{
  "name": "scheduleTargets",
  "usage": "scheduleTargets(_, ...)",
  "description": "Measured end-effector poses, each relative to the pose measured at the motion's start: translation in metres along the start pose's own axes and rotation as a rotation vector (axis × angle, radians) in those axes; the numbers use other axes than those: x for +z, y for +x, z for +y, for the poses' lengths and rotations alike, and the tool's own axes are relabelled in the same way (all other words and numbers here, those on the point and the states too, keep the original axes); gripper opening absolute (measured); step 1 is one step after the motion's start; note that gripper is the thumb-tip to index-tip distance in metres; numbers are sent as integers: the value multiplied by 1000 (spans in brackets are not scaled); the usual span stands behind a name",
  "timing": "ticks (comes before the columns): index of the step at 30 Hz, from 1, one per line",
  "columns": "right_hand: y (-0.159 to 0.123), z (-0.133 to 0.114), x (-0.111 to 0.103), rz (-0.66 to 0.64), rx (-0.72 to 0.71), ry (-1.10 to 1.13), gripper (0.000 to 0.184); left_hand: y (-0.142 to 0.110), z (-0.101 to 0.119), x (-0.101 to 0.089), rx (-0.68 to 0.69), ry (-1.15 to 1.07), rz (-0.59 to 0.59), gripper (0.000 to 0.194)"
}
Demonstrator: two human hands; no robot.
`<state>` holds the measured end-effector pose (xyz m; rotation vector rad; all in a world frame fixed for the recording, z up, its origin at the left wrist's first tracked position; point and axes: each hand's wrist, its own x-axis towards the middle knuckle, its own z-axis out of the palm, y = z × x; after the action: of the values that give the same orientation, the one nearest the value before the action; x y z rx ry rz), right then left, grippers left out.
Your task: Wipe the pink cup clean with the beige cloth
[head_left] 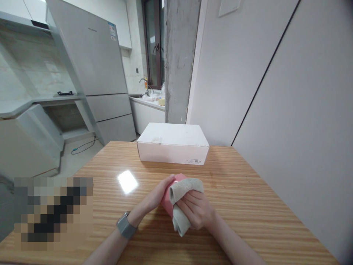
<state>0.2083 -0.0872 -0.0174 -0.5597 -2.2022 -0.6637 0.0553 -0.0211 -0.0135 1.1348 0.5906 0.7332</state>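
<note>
Low over the middle of the wooden table, a pink object (167,201) with a smooth surface is partly covered by a cloth, so its full shape is hidden. My left hand (161,191) grips it along its left side, the thumb side toward its top edge. A watch with a grey band sits on that wrist. Bunched in my right hand (197,209) is a pale grey-green cloth (186,187), pressed against the right side of the pink object. The fingers of my right hand are curled on the cloth, and one end of it hangs down below them.
A white closed box (172,152) stands at the far edge of the wooden table (242,198). A pixelated patch (55,213) masks something at the left. Behind are a fridge (96,55), a sink counter and a grey pillar; a white wall runs along the right.
</note>
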Motion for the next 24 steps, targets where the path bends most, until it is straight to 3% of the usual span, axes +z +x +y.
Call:
scheduleTargets(5,-6,10,-2,-7,57,22,38,0,6,-1,38,54,6,33)
scheduleTargets(12,-13,16,-3,26,116,-126,39,-10,12,5,124,90,-22,37)
scheduleTargets(17,-15,13,-1,132,275,-121,39,-6,10,14,190,-87,-151,40)
scheduleTargets(20,-13,12,-1,105,199,-121,36,0,5,10,112,-192,-61,44)
scheduleTargets(22,-11,10,-1,47,87,-100,33,2,3,5,70,-183,28,44)
scheduleTargets(24,-9,8,0,-7,-7,-60,33,3,2,1,50,-126,45,40)
